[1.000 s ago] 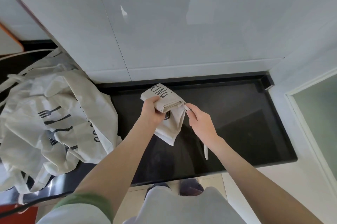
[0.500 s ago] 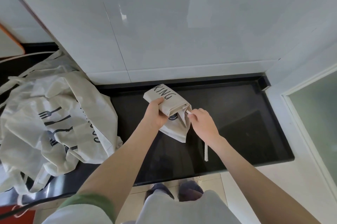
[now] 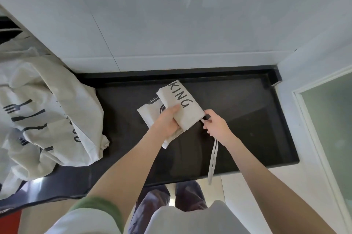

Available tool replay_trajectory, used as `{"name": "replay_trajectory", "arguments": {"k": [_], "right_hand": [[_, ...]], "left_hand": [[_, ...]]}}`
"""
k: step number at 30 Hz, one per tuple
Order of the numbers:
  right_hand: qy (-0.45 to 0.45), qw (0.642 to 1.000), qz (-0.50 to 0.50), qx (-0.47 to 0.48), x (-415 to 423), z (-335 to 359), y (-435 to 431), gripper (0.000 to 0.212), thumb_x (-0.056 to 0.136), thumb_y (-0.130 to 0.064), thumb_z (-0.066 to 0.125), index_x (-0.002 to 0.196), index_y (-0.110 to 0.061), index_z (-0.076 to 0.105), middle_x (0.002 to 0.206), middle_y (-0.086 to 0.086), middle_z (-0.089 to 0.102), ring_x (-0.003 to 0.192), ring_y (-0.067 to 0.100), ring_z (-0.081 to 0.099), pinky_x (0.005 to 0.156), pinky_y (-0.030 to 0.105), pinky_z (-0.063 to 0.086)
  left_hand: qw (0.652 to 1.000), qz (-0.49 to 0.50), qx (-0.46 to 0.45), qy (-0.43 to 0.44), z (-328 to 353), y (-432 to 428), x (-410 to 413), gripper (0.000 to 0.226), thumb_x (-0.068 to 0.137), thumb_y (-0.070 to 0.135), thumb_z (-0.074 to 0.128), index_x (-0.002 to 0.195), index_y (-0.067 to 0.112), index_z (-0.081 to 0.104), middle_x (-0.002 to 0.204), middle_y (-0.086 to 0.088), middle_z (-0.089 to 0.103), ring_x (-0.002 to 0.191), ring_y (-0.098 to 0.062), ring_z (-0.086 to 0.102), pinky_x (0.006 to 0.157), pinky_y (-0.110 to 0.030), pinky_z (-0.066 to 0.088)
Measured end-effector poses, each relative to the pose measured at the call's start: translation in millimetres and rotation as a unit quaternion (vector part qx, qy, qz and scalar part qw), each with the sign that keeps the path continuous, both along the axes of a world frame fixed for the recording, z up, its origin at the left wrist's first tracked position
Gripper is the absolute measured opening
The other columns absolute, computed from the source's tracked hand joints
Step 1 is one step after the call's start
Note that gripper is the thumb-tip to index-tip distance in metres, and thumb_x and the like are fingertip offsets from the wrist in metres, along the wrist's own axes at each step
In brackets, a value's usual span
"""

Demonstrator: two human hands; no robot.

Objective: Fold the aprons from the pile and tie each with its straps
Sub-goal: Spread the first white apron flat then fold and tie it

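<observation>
Above the surface, the folded apron is being gripped by the left hand, its strap being pinched by the right hand; slack should be avoided.

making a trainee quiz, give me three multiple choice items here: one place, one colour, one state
1. Where lies the crumpled pile of beige cloth aprons? A) left of the folded beige apron B) right of it C) underneath it
2. What colour is the glossy countertop? A) white B) black C) red
3. What does the right hand do? A) pinches the thin beige strap B) lies flat C) hangs empty
Key: 1A, it fills the countertop's left end; 2B, it shines black; 3A, it grips the strap.
</observation>
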State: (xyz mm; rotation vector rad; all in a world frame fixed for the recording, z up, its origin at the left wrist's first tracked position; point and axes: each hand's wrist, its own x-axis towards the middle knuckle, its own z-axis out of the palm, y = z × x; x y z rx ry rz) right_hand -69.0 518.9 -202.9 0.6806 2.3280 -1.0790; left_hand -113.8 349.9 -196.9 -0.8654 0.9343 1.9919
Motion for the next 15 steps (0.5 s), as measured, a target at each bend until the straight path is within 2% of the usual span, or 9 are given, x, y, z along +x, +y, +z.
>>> {"name": "replay_trajectory", "arguments": {"k": [2, 4, 5, 7, 9, 10, 12, 13, 15], "right_hand": [[0.006, 1.000, -0.008, 0.000, -1.4, -1.9, 6.9, 0.032, 0.096, -0.004, 0.036, 0.119, -0.018, 0.055, 0.090, 0.007, 0.056, 0.073, 0.017, 0.051, 0.072, 0.032, 0.044], [0.025, 0.999, -0.033, -0.030, -3.4, 0.0, 11.3, 0.029, 0.095, -0.007, 0.040, 0.116, -0.017, 0.058, 0.106, 0.008, 0.055, 0.092, 0.019, 0.054, 0.084, 0.031, 0.043], [0.042, 0.998, -0.037, -0.039, -4.5, 1.2, 11.8, 0.031, 0.095, -0.009, 0.042, 0.121, -0.016, 0.056, 0.116, 0.009, 0.053, 0.104, 0.020, 0.053, 0.089, 0.030, 0.041], [0.093, 0.995, -0.001, -0.018, -6.4, 2.8, 9.8, 0.045, 0.095, -0.013, 0.047, 0.139, -0.018, 0.043, 0.133, 0.008, 0.046, 0.124, 0.022, 0.043, 0.101, 0.032, 0.036], [0.138, 0.985, 0.091, 0.042, -8.6, 3.8, 3.1, 0.059, 0.096, -0.020, 0.050, 0.150, -0.024, 0.027, 0.148, 0.002, 0.034, 0.136, 0.022, 0.027, 0.111, 0.039, 0.026], [0.156, 0.975, 0.136, 0.073, -9.5, 3.1, -1.7, 0.061, 0.097, -0.025, 0.049, 0.152, -0.026, 0.022, 0.154, 0.000, 0.028, 0.140, 0.021, 0.021, 0.114, 0.040, 0.020], [0.177, 0.958, 0.198, 0.108, -14.0, -1.9, -13.2, 0.058, 0.100, -0.032, 0.044, 0.153, -0.026, 0.019, 0.159, -0.002, 0.018, 0.145, 0.018, 0.011, 0.118, 0.038, 0.010], [0.183, 0.952, 0.214, 0.119, -16.9, -3.3, -19.3, 0.057, 0.101, -0.034, 0.041, 0.153, -0.025, 0.020, 0.160, -0.002, 0.015, 0.147, 0.017, 0.008, 0.118, 0.036, 0.006], [0.183, 0.947, 0.230, 0.131, -22.5, -7.2, -30.1, 0.056, 0.102, -0.038, 0.037, 0.153, -0.023, 0.020, 0.161, -0.003, 0.012, 0.148, 0.014, 0.002, 0.118, 0.033, 0.001]], "left_hand": [[1.000, -0.024, -0.001, 0.012, -0.8, 0.4, -1.0, 0.015, 0.099, 0.017, 0.052, 0.112, 0.014, 0.059, 0.106, -0.005, 0.070, 0.099, -0.024, 0.066, 0.081, -0.044, 0.053], [0.998, -0.050, -0.014, 0.027, 1.3, 3.7, -1.7, 0.016, 0.099, 0.019, 0.051, 0.113, 0.016, 0.058, 0.109, -0.004, 0.070, 0.102, -0.023, 0.066, 0.083, -0.042, 0.053], [0.997, -0.065, -0.025, 0.036, 2.1, 6.4, -1.7, 0.015, 0.100, 0.022, 0.050, 0.112, 0.018, 0.058, 0.109, -0.003, 0.069, 0.102, -0.022, 0.065, 0.085, -0.042, 0.052], [0.992, -0.098, -0.054, 0.063, 3.9, 12.7, 0.3, 0.018, 0.102, 0.033, 0.046, 0.106, 0.021, 0.058, 0.104, 0.000, 0.069, 0.098, -0.020, 0.065, 0.087, -0.040, 0.052], [0.975, -0.127, -0.140, 0.118, 7.2, 16.3, 2.8, 0.029, 0.102, 0.042, 0.041, 0.102, 0.020, 0.060, 0.096, 0.000, 0.069, 0.089, -0.019, 0.066, 0.081, -0.036, 0.054], [0.947, -0.152, -0.215, 0.183, 6.9, 14.9, 4.9, 0.035, 0.102, 0.043, 0.039, 0.099, 0.016, 0.061, 0.090, 0.000, 0.068, 0.084, -0.018, 0.065, 0.077, -0.033, 0.053], [0.836, -0.180, -0.410, 0.316, 6.2, 5.8, 9.4, 0.039, 0.103, 0.039, 0.034, 0.087, 0.012, 0.056, 0.077, 0.000, 0.060, 0.072, -0.016, 0.057, 0.067, -0.032, 0.045], [0.780, -0.170, -0.495, 0.342, 6.5, -1.1, 10.0, 0.035, 0.103, 0.036, 0.033, 0.087, 0.012, 0.052, 0.076, 0.000, 0.056, 0.069, -0.016, 0.054, 0.064, -0.031, 0.042], [0.708, -0.123, -0.619, 0.316, 4.7, -19.5, 8.6, 0.023, 0.101, 0.034, 0.039, 0.095, 0.014, 0.047, 0.086, 0.000, 0.053, 0.075, -0.014, 0.052, 0.063, -0.028, 0.044]]}}
